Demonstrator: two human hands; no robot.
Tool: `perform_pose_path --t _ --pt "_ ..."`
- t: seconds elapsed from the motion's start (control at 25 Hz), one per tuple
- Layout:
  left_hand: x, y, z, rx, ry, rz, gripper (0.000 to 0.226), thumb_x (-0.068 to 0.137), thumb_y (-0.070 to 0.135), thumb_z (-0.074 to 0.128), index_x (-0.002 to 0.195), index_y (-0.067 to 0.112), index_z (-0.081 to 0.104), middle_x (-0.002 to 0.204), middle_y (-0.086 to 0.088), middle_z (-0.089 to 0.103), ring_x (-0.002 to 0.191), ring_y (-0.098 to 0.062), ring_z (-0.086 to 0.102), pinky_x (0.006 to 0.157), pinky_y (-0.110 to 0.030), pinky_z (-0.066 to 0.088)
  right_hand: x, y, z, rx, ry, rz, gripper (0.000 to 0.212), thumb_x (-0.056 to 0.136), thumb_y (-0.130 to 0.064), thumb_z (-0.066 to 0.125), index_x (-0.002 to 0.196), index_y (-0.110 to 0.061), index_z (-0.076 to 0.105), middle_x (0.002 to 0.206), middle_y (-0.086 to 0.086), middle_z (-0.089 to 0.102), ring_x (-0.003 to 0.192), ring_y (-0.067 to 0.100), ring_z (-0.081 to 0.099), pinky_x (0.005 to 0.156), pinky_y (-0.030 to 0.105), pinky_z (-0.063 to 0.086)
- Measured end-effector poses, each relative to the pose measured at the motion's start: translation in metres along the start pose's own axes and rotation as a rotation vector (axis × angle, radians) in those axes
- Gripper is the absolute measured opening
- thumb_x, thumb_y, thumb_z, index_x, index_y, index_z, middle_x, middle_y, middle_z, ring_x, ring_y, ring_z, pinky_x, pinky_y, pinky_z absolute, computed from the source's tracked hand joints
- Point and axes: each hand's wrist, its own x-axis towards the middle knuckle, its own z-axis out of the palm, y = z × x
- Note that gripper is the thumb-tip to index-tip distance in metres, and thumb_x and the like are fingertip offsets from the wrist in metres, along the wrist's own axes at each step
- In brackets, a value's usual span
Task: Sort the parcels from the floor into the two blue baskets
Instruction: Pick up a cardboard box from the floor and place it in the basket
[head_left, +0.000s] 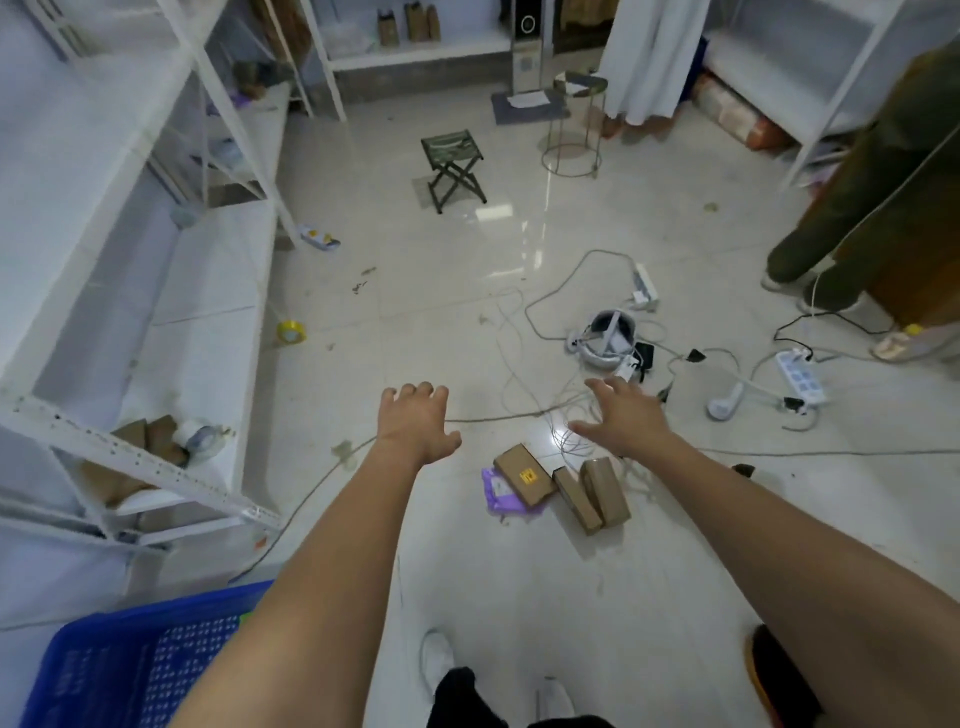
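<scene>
Parcels: three brown boxes (563, 488) and one purple bag (497, 491), all on the floor, unsorted. Blue basket (130, 660): one visible, lower left, seemingly empty. Left hand (415, 423), right hand (621, 413): outstretched, fingers spread, holding nothing. Sorting appears barely begun.

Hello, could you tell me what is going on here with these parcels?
A person reaches both arms out over the floor, left hand and right hand open and empty. Three cardboard boxes and a purple bag lie on the tiles beside loose cables. One blue basket shows at lower left.
</scene>
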Motion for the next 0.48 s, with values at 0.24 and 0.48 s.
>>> perform_pose_path --t 0.24,0.48 --pt "0.122 -0.002 0.002 0.031 -0.017 0.197 0.065 0.082 0.053 0.054 0.135 0.017 0.042 0.133 -0.006 0.051 0.122 -0.027 0.046 0.102 -0.043 0.031 0.058 0.015 0.01 0.095 -0.013 0.15 0.08 0.085 -0.063 0.056 0.151 -0.026 0.028 0.152 0.007 0.035 0.136 0.027 0.037 0.105 0.041 0.038" --pt "0.242 0.011 0.038 0.044 -0.099 0.417 0.06 0.081 0.05 0.055 0.13 0.016 0.045 0.132 -0.006 0.05 0.124 -0.027 0.044 0.106 -0.044 0.028 0.114 0.024 0.047 0.184 -0.024 0.367 0.074 0.087 -0.056 0.057 0.149 -0.023 0.033 0.152 0.007 0.037 0.137 0.026 0.036 0.104 0.036 0.036"
